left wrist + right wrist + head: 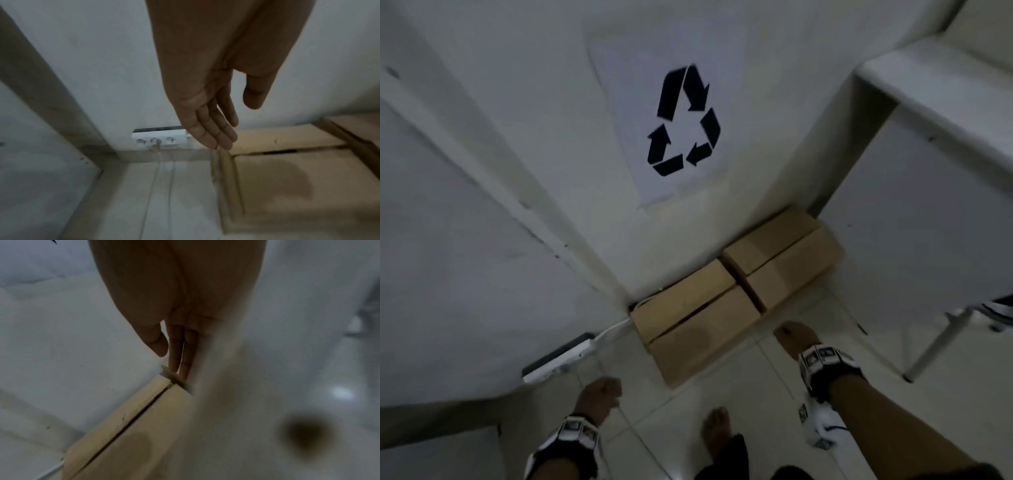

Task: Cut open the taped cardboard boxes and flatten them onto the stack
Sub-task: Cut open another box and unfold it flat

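Flattened brown cardboard (732,291) lies on the tiled floor against the white wall, its flaps spread out and a dark stain on the nearest flap. My left hand (602,390) hangs above the floor just left of the cardboard's near corner. In the left wrist view the left hand (238,123) has straight, relaxed fingers and holds nothing, above the cardboard (287,178). My right hand (791,334) hovers off the cardboard's right front edge. The right wrist view shows the right hand (171,364) empty, fingers straight, over the cardboard (133,426).
A recycling sign (683,120) is on the wall above the cardboard. A white power strip (561,356) with a cable lies at the wall's foot on the left. A white table (928,89) stands at the right. My bare foot (717,425) is on the tiles.
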